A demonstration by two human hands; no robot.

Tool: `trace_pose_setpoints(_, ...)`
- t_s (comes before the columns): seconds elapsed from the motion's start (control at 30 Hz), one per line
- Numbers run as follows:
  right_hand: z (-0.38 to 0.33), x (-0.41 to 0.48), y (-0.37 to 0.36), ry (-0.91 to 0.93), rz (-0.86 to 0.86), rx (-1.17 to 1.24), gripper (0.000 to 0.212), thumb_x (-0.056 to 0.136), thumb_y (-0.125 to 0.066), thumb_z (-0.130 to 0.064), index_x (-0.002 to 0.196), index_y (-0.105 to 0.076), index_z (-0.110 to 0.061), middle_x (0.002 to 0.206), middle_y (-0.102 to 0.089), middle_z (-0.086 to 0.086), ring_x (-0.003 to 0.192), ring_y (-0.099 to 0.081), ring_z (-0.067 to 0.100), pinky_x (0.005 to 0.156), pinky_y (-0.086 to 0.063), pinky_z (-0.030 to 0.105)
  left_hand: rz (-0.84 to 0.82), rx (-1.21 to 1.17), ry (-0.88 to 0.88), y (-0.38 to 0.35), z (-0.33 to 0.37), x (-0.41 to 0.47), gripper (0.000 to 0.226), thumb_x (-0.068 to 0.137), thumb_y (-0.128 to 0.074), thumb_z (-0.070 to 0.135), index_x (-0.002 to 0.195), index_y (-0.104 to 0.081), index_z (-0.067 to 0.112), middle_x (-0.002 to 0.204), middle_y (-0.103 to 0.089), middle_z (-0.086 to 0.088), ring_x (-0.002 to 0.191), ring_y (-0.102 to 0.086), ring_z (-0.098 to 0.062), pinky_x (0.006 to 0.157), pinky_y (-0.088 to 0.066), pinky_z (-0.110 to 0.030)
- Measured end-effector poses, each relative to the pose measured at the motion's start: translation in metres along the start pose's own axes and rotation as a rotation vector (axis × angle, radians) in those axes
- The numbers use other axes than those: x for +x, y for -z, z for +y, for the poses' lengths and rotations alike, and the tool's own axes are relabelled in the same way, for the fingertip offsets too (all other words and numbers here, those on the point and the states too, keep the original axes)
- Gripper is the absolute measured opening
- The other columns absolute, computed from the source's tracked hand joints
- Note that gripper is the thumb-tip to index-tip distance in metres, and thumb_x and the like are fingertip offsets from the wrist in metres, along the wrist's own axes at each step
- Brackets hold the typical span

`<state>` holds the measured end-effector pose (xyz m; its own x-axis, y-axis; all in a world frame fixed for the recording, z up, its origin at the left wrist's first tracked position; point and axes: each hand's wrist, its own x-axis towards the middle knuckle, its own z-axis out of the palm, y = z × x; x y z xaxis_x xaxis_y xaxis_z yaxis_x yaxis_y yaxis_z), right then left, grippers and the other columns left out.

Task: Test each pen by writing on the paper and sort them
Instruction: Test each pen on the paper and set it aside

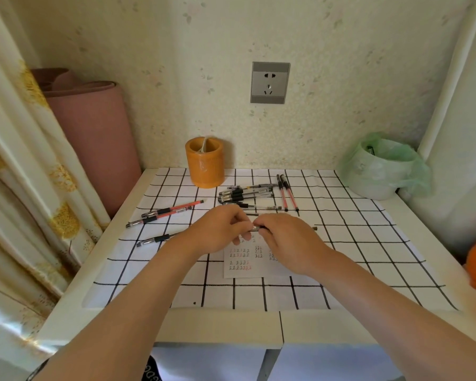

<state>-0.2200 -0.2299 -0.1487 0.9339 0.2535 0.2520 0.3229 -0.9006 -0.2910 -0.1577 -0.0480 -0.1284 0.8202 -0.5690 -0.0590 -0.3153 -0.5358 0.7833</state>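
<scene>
My left hand and my right hand meet above the white paper, which bears rows of small black and red marks. Together they hold one pen; its tip sticks out past the right hand. The fingers of both hands curl round the pen, which they mostly hide. A bunch of black pens lies behind the hands, two red pens to its right. On the left lie a red pen and two black pens.
An orange pen holder stands at the back against the wall. A white bin lined with a green bag sits at the back right corner. A checked cloth covers the table. A pink roll leans at the left.
</scene>
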Motion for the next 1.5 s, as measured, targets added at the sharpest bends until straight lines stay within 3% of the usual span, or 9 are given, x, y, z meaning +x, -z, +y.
trace_pose_setpoints(0.1,-0.007,-0.003,0.001,0.06,-0.009,-0.138,0.027,0.098,-0.037,-0.036,0.095,-0.058,-0.019,0.081,-0.058,-0.006,0.073,-0.052,0.016,0.062,-0.037,0.032,-0.034,-0.034,0.028,-0.003,0.002,-0.001,0.018,0.096,-0.061,0.03,0.09,-0.065,0.013,0.08,-0.075,0.004,0.067,-0.067,-0.009,0.077,-0.055,-0.03)
trace_pose_setpoints(0.27,-0.01,-0.006,0.003,-0.103,-0.018,-0.214,0.057,0.08,-0.037,-0.08,0.066,-0.057,-0.029,0.051,-0.052,-0.008,0.051,-0.049,0.007,0.049,-0.033,0.026,-0.133,-0.055,0.05,-0.01,0.011,-0.004,0.025,0.099,-0.053,0.033,0.088,-0.071,0.019,0.075,-0.071,0.003,0.065,-0.062,-0.001,0.065,-0.048,-0.019)
trace_pose_setpoints(0.47,0.002,-0.011,0.012,-0.198,0.068,-0.106,0.062,0.085,-0.05,-0.066,0.055,-0.057,-0.012,0.045,-0.049,0.003,0.044,-0.042,0.014,0.046,-0.035,0.027,-0.188,-0.114,0.123,-0.011,0.029,-0.004,0.041,0.103,-0.037,0.043,0.099,-0.074,0.027,0.087,-0.071,0.012,0.076,-0.064,-0.008,0.071,-0.043,-0.027)
trace_pose_setpoints(0.73,0.025,-0.025,0.033,-0.318,0.036,0.161,0.041,0.09,-0.047,-0.067,0.082,-0.057,-0.029,0.064,-0.056,-0.009,0.06,-0.051,0.006,0.055,-0.034,0.027,-0.05,-0.067,0.034,-0.03,0.056,0.008,0.042,0.103,-0.035,0.043,0.099,-0.073,0.025,0.088,-0.07,0.01,0.082,-0.064,-0.01,0.071,-0.044,-0.027)
trace_pose_setpoints(0.87,0.049,-0.033,0.051,-0.352,0.064,0.348,0.016,0.1,-0.05,-0.035,0.097,-0.062,-0.026,0.075,-0.061,-0.007,0.068,-0.055,0.012,0.065,-0.046,0.034,0.017,0.015,-0.019,-0.046,0.064,0.024,0.023,0.101,-0.045,0.031,0.109,-0.066,0.027,0.094,-0.069,0.008,0.088,-0.063,-0.018,0.082,-0.052,-0.036)
trace_pose_setpoints(1.0,0.077,-0.034,0.07,-0.367,0.096,0.327,0.027,0.102,-0.047,-0.014,0.12,-0.066,-0.019,0.099,-0.065,-0.003,0.095,-0.06,0.019,0.083,-0.047,0.032,0.056,0.058,-0.052,-0.064,0.08,0.049,0.028,0.1,-0.05,0.027,0.127,-0.055,0.03,0.1,-0.06,0.01,0.082,-0.058,-0.013,0.067,-0.048,-0.027)
trace_pose_setpoints(1.13,0.113,-0.032,0.098,-0.41,0.217,0.349,0.027,0.097,-0.053,-0.007,0.115,-0.07,-0.016,0.09,-0.061,-0.004,0.089,-0.06,0.024,0.086,-0.052,0.045,0.067,0.093,-0.061,-0.08,0.095,0.086,0.036,0.1,-0.049,0.029,0.136,-0.048,0.027,0.115,-0.057,0.009,0.093,-0.058,-0.011,0.069,-0.047,-0.023)
trace_pose_setpoints(1.3,0.152,-0.016,0.13,-0.453,0.494,0.406,0.025,0.093,-0.063,-0.014,0.113,-0.072,-0.025,0.093,-0.064,-0.012,0.088,-0.061,0.012,0.079,-0.043,0.021,-0.028,0.424,-0.169,-0.099,0.093,0.122,0.045,0.095,-0.058,0.039,0.137,-0.052,0.024,0.134,-0.053,0.001,0.124,-0.049,-0.018,0.103,-0.042,-0.035)
trace_pose_setpoints(1.5,0.182,0.012,0.151,-0.372,0.708,0.364,0.027,0.094,-0.062,-0.012,0.114,-0.065,-0.029,0.1,-0.064,-0.005,0.076,-0.057,0.003,0.069,-0.044,0.009,-0.081,0.639,-0.128,-0.113,0.077,0.144,0.073,0.085,-0.056,0.066,0.145,-0.04,0.028,0.148,-0.039,0.001,0.135,-0.037,-0.022,0.11,-0.033,-0.041)
